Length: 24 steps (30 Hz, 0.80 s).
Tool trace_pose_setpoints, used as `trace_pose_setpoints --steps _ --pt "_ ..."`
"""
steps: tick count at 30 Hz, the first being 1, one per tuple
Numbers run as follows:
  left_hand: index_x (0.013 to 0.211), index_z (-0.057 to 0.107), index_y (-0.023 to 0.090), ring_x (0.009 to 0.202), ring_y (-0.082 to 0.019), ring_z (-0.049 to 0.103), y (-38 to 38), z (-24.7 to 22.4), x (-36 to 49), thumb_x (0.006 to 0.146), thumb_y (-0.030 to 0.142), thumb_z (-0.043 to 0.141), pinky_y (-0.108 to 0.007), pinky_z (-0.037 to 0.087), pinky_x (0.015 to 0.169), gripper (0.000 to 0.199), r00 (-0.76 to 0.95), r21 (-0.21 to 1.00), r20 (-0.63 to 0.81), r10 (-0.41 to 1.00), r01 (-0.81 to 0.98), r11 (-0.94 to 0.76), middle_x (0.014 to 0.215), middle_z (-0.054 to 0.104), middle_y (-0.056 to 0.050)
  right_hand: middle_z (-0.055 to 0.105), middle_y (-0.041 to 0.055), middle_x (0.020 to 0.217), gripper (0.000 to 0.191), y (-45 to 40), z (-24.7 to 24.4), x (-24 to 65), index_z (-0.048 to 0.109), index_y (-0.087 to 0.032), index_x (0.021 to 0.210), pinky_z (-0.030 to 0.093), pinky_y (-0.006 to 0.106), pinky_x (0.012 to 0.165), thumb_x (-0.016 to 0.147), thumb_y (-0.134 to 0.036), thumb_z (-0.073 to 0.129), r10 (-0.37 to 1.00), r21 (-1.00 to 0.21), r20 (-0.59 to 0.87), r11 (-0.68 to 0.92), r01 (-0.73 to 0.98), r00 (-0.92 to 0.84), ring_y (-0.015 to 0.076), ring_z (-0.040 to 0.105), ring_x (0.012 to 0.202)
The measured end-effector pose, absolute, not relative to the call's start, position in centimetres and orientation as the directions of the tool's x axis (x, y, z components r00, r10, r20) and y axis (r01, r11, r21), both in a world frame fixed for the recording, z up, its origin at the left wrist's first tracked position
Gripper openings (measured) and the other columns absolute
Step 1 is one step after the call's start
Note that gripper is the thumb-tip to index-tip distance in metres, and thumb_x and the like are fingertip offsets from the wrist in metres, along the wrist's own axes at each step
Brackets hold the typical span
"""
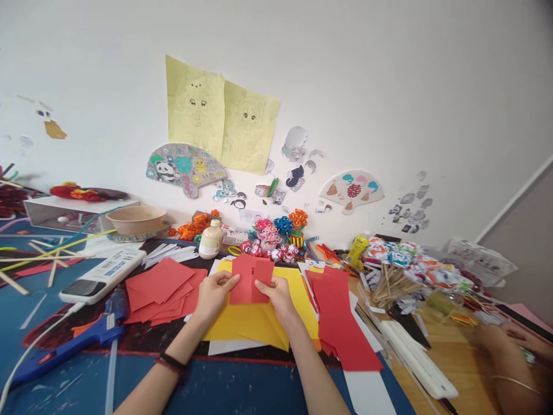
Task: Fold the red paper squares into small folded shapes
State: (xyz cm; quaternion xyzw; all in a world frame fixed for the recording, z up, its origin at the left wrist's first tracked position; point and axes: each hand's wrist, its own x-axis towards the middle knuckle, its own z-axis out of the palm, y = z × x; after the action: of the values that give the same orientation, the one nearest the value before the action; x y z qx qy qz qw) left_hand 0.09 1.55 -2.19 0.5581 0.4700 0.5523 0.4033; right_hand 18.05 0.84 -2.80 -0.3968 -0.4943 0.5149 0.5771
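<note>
A red paper (242, 283) is held up over the yellow sheets (242, 325) on the table. A vertical line and a small dark gap run near its middle; whether it is one creased sheet or two pieces, I cannot tell. My left hand (215, 293) pinches its left side between thumb and fingers. On the right side, my right hand (279, 295) grips it the same way. A pile of red paper pieces (162, 282) lies left of my left hand. Longer red strips (341, 314) lie to the right of my right hand.
A blue glue gun (97, 331) and a white power strip (103, 276) are at left. Behind the papers stand a glue bottle (211, 241) and pipe-cleaner flowers (283, 226). Wooden sticks (395, 285) and another white power strip (417, 357) are at right, near another person's arm (512, 369).
</note>
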Motion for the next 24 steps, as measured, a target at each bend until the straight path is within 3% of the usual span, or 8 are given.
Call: trace_pose_setpoints --steps 9,24 --pt "0.067 0.065 0.014 0.061 -0.015 0.057 1.56 -2.19 0.05 0.068 0.054 0.065 -0.022 0.038 0.056 0.039 -0.052 0.965 0.249 0.967 0.095 -0.243 0.063 0.065 -0.001 0.073 0.0128 0.096 0.045 0.85 -2.91 17.91 0.073 -0.012 0.093 0.051 0.045 0.084 0.060 -0.041 0.081 0.988 -0.961 0.154 0.149 -0.231 -0.003 0.0309 0.068 0.089" --pt "0.067 0.068 0.014 0.061 -0.016 0.058 1.46 -2.06 0.12 0.063 0.056 0.068 -0.022 0.040 0.056 0.043 -0.094 0.968 0.247 0.964 0.075 -0.241 0.063 0.068 -0.004 0.073 0.0136 0.095 0.044 0.98 -2.97 17.82 0.073 -0.011 0.091 0.050 0.045 0.084 0.058 -0.039 0.082 0.988 -0.953 0.155 0.154 -0.261 0.017 0.0312 0.068 0.088"
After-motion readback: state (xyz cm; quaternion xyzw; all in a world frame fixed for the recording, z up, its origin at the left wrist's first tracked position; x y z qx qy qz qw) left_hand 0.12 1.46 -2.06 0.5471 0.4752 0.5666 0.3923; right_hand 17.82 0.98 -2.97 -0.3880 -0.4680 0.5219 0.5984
